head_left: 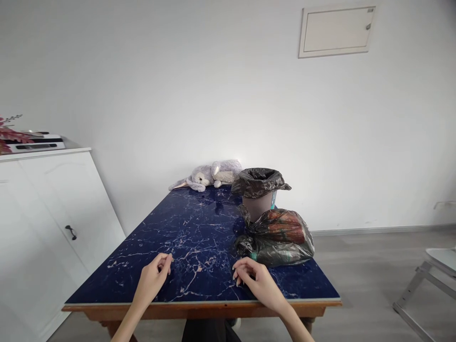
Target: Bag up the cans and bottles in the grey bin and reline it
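While my 2 forearms (pixel 131 315) reach over the near edge of the bench (pixel 192 228), my left hand (pixel 156 274) curls narrow; my right hand (pixel 253 278) bends loosely, slightly parted, just beside the filled black plastic bag (pixel 285 243) before the lined bin (pixel 257 207).

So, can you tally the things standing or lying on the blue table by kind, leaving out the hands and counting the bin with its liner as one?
Plush toy: 1
Lined bin: 1
Black-bagged bundle: 1
Total: 3
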Demonstrator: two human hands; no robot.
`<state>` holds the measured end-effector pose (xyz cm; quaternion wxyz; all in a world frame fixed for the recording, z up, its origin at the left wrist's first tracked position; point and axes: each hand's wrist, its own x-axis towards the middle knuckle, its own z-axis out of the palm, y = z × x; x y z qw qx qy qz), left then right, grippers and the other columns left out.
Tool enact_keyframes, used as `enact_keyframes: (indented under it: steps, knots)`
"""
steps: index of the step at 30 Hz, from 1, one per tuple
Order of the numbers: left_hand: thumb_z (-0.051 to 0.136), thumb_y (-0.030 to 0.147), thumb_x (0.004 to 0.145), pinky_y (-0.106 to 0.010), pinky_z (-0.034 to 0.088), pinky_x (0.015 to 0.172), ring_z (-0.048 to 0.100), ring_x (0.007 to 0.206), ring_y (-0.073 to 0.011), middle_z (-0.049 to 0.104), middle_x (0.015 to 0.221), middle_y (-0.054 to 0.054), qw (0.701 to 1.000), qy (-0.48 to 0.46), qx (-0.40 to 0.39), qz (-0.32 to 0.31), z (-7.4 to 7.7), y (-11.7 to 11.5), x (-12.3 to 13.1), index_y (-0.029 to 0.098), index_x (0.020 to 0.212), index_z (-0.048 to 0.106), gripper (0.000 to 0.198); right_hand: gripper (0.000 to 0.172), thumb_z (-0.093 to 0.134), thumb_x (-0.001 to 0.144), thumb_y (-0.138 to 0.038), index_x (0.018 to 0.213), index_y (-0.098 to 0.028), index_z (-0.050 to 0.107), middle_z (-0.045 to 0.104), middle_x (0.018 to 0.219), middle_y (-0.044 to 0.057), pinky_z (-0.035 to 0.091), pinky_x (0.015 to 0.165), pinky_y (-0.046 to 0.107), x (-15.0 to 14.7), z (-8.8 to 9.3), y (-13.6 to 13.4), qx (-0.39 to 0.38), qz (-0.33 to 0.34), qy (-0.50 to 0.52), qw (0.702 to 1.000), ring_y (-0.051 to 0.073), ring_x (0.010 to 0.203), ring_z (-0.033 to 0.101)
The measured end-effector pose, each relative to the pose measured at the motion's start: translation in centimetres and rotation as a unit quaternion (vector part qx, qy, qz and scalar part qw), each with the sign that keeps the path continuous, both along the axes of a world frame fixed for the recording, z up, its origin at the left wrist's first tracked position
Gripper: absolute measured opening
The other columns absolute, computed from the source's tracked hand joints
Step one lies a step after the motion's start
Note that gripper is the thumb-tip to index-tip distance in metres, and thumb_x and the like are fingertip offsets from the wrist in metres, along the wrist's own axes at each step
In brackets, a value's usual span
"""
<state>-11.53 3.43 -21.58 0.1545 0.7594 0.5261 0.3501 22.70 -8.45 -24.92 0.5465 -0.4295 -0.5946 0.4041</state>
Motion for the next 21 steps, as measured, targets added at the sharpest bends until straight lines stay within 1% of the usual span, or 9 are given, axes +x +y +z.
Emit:
enact_keyframes:
  steps: [9,13,16,17,19,20,21]
  knots:
    - [0.046,0.071,0.097,-0.027,0.046,0.062,0.062,0.059,-0.0196,0.067,0.064,0.001,1.000,-0.003,0.004,0.007,0.4,-0.1,0.1,0.025,0.080,0.063,0.052,0.042,0.058,0.102,-0.061,0.104,-0.020,0.069,0.077,0.090,0.007,0.055,0.078,0.034,0.1,0.6,-0.1,0.001,-0.003,-0.002,1.000,0.020,0.077,0.070]
    - [0.046,0.071,0.097,-0.027,0.047,0.062,0.063,0.059,-0.0197,0.067,0.065,0.001,1.000,-0.001,0.008,0.005,0.5,0.0,0.1,0.025,0.078,0.062,0.052,0.043,0.058,0.102,-0.062,0.103,-0.021,0.068,0.077,0.090,0.007,0.056,0.078,0.034,-0.3,0.6,0.2,0.002,-0.006,0.001,1.000,0.020,0.076,0.070]
    - [0.046,0.071,0.097,-0.027,0.047,0.063,0.064,0.061,-0.0204,0.068,0.065,0.000,1.000,-0.003,0.009,0.003,0.3,0.1,0.1,0.026,0.080,0.063,0.052,0.040,0.055,0.104,-0.059,0.106,-0.021,0.068,0.076,0.089,0.007,0.056,0.077,0.034,-0.4,0.9,-1.0,0.020,-0.020,-0.004,1.000,0.021,0.075,0.070]
    - [0.046,0.071,0.096,-0.027,0.047,0.063,0.064,0.061,-0.0204,0.067,0.065,0.000,1.000,-0.005,0.010,0.005,0.3,0.1,0.1,0.025,0.081,0.064,0.052,0.038,0.054,0.105,-0.056,0.108,-0.022,0.068,0.075,0.090,0.007,0.057,0.077,0.035,0.0,1.1,-1.9,0.038,-0.038,-0.013,0.998,0.021,0.075,0.070]
    - [0.046,0.071,0.096,-0.027,0.047,0.063,0.064,0.061,-0.0203,0.067,0.065,0.001,1.000,-0.008,0.005,0.008,0.1,0.1,0.1,0.025,0.082,0.064,0.051,0.032,0.054,0.106,-0.050,0.110,-0.023,0.069,0.075,0.094,0.008,0.057,0.081,0.037,1.9,1.7,-4.0,0.093,-0.122,-0.045,0.987,0.023,0.081,0.070]
    - [0.045,0.071,0.096,-0.027,0.047,0.063,0.064,0.061,-0.0202,0.067,0.065,0.001,1.000,-0.008,0.001,0.009,0.0,0.0,0.2,0.025,0.082,0.064,0.051,0.029,0.056,0.105,-0.048,0.109,-0.023,0.070,0.075,0.099,0.010,0.056,0.087,0.039,3.4,2.1,-5.1,0.128,-0.213,-0.061,0.967,0.025,0.089,0.070]
    - [0.045,0.071,0.096,-0.027,0.046,0.062,0.064,0.060,-0.0201,0.067,0.065,0.001,1.000,-0.008,-0.003,0.010,0.0,0.0,0.2,0.025,0.083,0.063,0.051,0.027,0.058,0.104,-0.047,0.109,-0.024,0.070,0.074,0.107,0.011,0.054,0.095,0.042,5.3,2.4,-6.0,0.157,-0.313,-0.073,0.934,0.028,0.100,0.070]
